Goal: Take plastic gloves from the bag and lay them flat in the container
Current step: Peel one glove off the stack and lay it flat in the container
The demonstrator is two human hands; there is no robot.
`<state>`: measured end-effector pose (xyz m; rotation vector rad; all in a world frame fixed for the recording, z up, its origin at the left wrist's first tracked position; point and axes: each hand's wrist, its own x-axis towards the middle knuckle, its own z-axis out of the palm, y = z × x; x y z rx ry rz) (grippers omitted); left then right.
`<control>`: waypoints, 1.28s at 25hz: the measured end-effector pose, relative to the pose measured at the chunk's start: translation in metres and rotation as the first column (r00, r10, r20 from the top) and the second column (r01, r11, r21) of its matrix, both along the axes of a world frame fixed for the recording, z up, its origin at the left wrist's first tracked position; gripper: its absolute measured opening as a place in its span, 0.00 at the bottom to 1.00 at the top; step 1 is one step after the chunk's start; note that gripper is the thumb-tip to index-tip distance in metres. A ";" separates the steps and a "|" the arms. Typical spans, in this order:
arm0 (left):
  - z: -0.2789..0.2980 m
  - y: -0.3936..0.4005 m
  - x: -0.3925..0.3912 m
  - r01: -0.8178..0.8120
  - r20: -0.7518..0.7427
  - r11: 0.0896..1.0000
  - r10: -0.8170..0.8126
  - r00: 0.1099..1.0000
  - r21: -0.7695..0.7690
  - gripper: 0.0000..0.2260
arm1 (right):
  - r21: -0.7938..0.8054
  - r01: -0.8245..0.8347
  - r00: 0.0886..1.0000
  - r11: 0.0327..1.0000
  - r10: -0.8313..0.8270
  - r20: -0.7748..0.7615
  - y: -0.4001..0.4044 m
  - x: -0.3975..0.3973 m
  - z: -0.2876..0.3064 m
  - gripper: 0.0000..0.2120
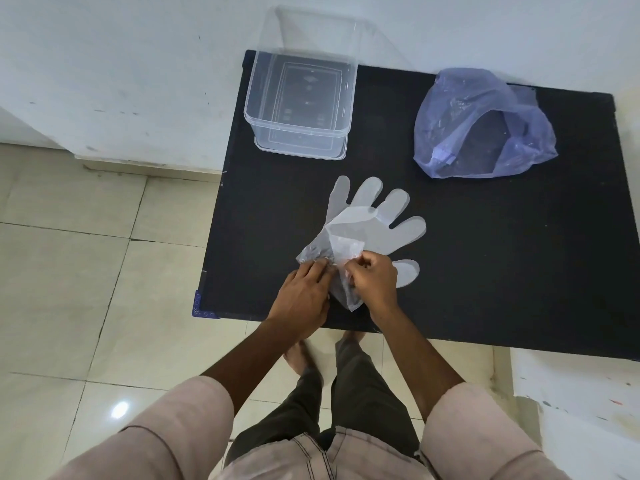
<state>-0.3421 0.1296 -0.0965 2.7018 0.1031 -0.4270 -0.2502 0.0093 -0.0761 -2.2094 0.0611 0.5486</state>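
A clear plastic glove lies on the black table, its fingers spread toward the far side. Its cuff end is folded and crumpled near the table's front edge. My left hand pinches the crumpled cuff on the left side. My right hand pinches the same cuff from the right, covering part of the glove's thumb. A clear rectangular container stands at the table's far left with nothing visible inside. A thin bluish plastic bag lies open at the far right.
The table stands against a white wall. Beige floor tiles lie to the left and below. My bare feet stand at the table's front edge. A white paint-spotted surface sits at the lower right.
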 end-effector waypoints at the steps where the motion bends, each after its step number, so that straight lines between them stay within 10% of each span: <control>1: 0.001 0.000 0.001 0.014 0.000 1.000 -0.014 1.000 0.010 0.25 | 0.010 0.000 1.000 1.000 0.000 0.007 -0.003 0.004 0.002 0.08; 32: 0.037 -0.002 0.027 0.127 -0.256 0.989 -0.104 0.961 0.076 0.27 | -0.337 -0.147 0.843 0.930 0.296 0.448 -0.052 0.197 0.158 0.07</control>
